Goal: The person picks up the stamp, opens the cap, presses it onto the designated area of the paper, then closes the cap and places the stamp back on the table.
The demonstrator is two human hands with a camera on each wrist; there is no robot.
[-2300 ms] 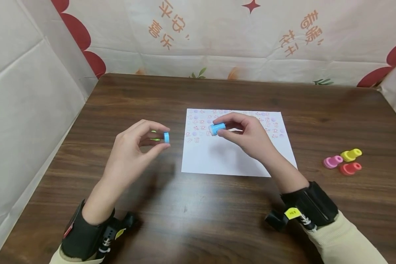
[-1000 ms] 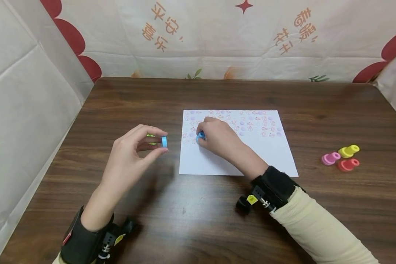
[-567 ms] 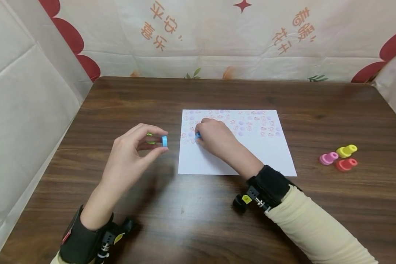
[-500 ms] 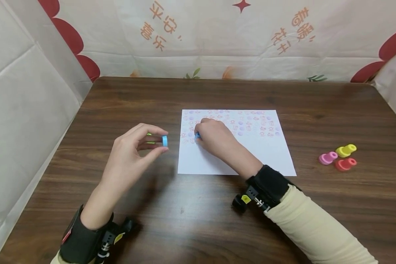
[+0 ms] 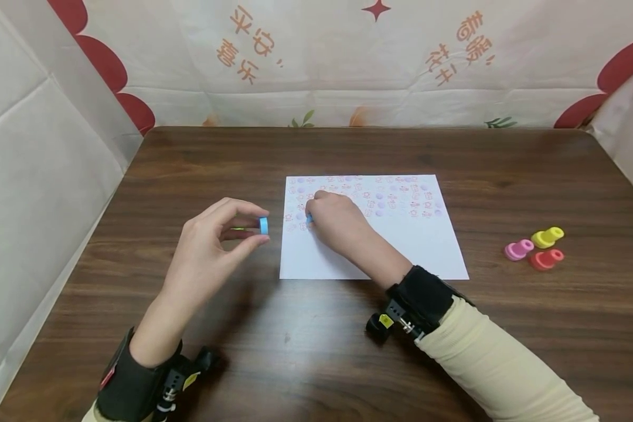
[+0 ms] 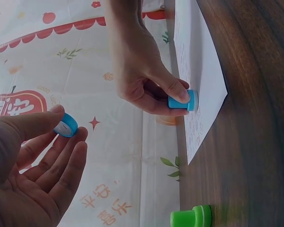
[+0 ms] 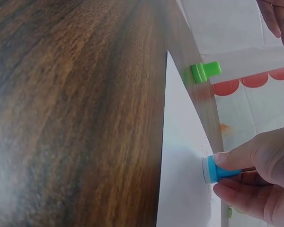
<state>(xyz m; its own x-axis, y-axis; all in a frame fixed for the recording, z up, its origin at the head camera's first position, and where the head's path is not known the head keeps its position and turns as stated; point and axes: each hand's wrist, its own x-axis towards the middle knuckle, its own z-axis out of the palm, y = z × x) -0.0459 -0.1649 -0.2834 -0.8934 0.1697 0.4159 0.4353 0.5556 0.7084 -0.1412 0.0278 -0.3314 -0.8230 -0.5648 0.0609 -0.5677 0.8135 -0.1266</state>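
Observation:
My left hand point(image 5: 211, 234) pinches a small round blue cap point(image 5: 264, 225) between thumb and finger, raised above the table to the left of the paper. In the left wrist view the pale inner side of that cap shows. My right hand point(image 5: 343, 225) grips a blue toy stamp point(image 7: 222, 172) by its handle, its face down against the white sheet of paper point(image 5: 380, 252). Rows of small red and purple stamp prints cover the sheet's far half. From the head view the stamp is mostly hidden by the right hand.
Pink point(image 5: 519, 250), yellow point(image 5: 547, 237) and red point(image 5: 547, 259) stamps stand together on the brown table point(image 5: 316, 351), right of the paper. A green stamp point(image 6: 191, 217) stands beyond the left hand, mostly hidden in the head view. A printed cloth point(image 5: 327, 53) hangs behind the table.
My right hand has brought the blue stamp down and left onto the paper, where it stays over the last second. The left hand keeps holding the cap. The head view has shifted slightly.

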